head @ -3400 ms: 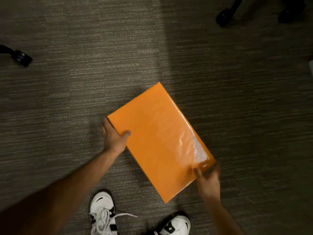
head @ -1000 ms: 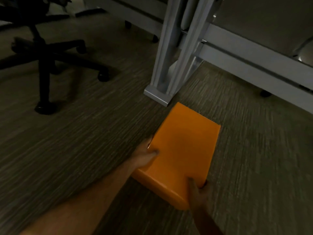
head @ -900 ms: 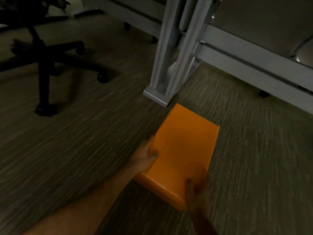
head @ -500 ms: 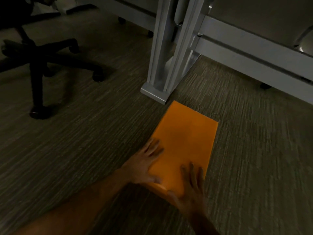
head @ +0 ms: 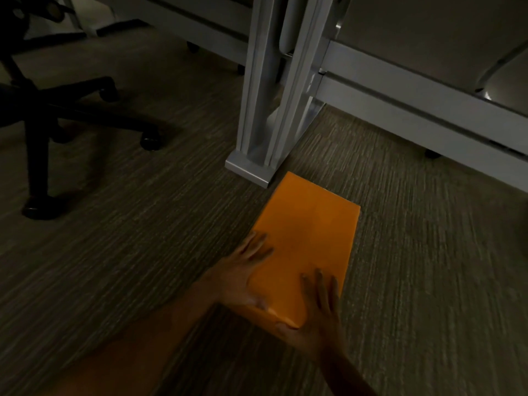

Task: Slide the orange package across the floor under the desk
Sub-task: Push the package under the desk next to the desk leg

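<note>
Both hands lie flat and open on the near end of the orange package [head: 308,241]. The left hand [head: 243,277] spreads its fingers over the near left corner, thumb along the near edge; the right hand [head: 317,312] presses palm down on the near right corner. Under them runs a dim, grey-brown striped carpet floor [head: 128,252]. The package is a plain, smooth orange block lying flat, its far corner just beside the foot of a pale grey table leg [head: 265,110]. A grey rail [head: 414,107] runs off to the right. A black wheeled chair base [head: 51,110] stands well apart on the left.
</note>
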Motion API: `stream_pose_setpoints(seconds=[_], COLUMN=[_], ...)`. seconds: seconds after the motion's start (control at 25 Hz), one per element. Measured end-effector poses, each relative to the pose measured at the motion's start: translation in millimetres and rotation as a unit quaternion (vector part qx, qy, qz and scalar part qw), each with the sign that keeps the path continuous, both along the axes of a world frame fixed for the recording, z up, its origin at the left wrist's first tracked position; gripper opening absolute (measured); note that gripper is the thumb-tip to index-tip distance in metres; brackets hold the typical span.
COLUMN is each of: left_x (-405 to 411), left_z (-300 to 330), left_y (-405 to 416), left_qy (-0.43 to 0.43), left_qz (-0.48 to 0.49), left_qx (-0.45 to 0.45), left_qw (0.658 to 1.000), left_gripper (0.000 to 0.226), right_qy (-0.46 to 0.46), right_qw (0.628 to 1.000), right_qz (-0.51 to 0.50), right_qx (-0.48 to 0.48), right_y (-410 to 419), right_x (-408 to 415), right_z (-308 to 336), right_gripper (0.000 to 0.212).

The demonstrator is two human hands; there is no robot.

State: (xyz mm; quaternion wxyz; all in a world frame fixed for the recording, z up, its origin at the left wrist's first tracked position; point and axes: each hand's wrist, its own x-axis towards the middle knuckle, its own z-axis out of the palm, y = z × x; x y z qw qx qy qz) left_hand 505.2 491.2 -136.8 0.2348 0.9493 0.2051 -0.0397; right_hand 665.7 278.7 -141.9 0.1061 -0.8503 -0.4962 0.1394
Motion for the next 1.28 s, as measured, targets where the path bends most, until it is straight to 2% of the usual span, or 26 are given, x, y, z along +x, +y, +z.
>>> stream_pose_setpoints(seconds=[0.4, 0.72, 1.04, 1.16, 1.24, 1.28], left_x=[57.5, 100.3, 120.1, 117.7, 115.7, 115.5], left_z=[-14.2, -17.5, -12.6, -14.9, -13.3, -13.6], left_y=[50.2, 88.8, 103.7, 98.1, 90.8, 86.4], left_qy=[-0.038, -0.060, -0.033, -0.077, -0.122, -0.158], left_qz=[0.006, 0.000, 0.005, 0.059, 0.160, 0.229], left_qx=[0.019, 0.031, 0.052, 0.041, -0.043, -0.109], left_qw=[0.999, 0.998, 0.998, 0.994, 0.979, 0.954], left_gripper=[0.129, 0.129, 0.127, 0.115, 0.110, 0.111], right_qy=[-0.045, -0.068, -0.059, -0.046, -0.030, -0.002], right_qw=[0.998, 0.998, 0.998, 0.998, 0.997, 0.994], right_qz=[0.007, -0.013, -0.029, -0.029, -0.021, -0.039], right_qx=[-0.039, 0.008, 0.022, 0.035, 0.068, 0.106], right_y=[42.6, 75.9, 93.1, 93.9, 93.2, 91.8], right_x=[52.2, 94.9, 116.8, 118.7, 120.5, 121.0], right_z=[9.3, -7.9, -15.6, -14.7, -13.3, -14.0], right_gripper=[0.126, 0.124, 0.123, 0.114, 0.091, 0.081])
